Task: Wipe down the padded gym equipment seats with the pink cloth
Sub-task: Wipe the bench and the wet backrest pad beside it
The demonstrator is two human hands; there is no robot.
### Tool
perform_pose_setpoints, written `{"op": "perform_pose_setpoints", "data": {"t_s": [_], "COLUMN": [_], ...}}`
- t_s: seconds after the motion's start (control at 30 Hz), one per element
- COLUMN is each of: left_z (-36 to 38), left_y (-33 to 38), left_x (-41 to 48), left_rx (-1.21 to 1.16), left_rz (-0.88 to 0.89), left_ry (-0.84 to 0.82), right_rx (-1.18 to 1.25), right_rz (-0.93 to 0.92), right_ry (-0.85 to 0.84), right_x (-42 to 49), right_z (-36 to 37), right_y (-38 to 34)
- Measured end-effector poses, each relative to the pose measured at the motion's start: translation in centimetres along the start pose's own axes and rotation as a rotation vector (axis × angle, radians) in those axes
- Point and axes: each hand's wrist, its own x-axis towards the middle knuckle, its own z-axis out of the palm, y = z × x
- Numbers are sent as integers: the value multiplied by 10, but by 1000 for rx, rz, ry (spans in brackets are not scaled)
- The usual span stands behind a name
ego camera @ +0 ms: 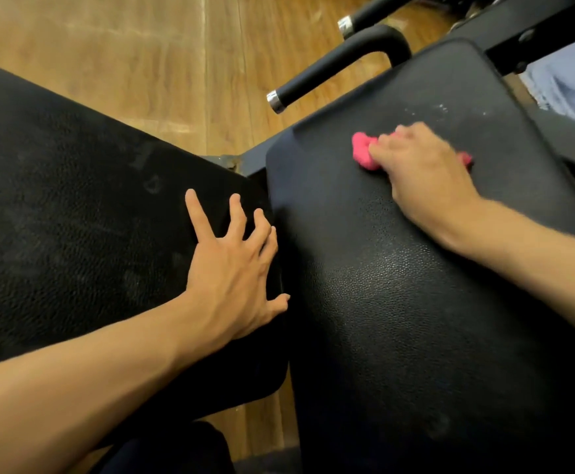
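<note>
The left hand (231, 265) rests nearest, fingers spread wide on the left pad (74, 206). Farther off, the right hand (422, 172) presses the bunched pink cloth (363, 150) onto the right pad (381, 302), fingers curled over it. White specks (443, 109) lie just beyond the cloth, up the pad's length.

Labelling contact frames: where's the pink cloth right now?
Head view, right of centre: the pink cloth is bunched under the right hand, pressed on the right-hand black pad, below whitish specks.

right hand (422, 176) pressing pink cloth (364, 152), black pad (398, 302)
</note>
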Motion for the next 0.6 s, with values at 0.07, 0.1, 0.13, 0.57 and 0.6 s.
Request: {"op": "perform_pose_setpoints", "data": {"t_s": [0.07,0.1,0.13,0.57,0.6], "left_z": [-3,-4,-5,-11,-10], "left_y": [-1,-2,-2,-3,-4], "left_x": [0,-1,-1,1,1], "left_rx": [1,0,-2,-32,-44], "left_rz": [8,11,10,16,22], "left_ry": [-8,-12,-16,-75,-67], "right_rx": [76,81,76,-159,-151], "right_rz": [-68,-109,-154,113,115], "right_ry": [-15,-10,-3,112,122], "right_x": [-55,-83,-106,66,64], "right_z": [-9,-15,-20,-11,-10], "right_y": [-14,-20,-23,70,68]}}
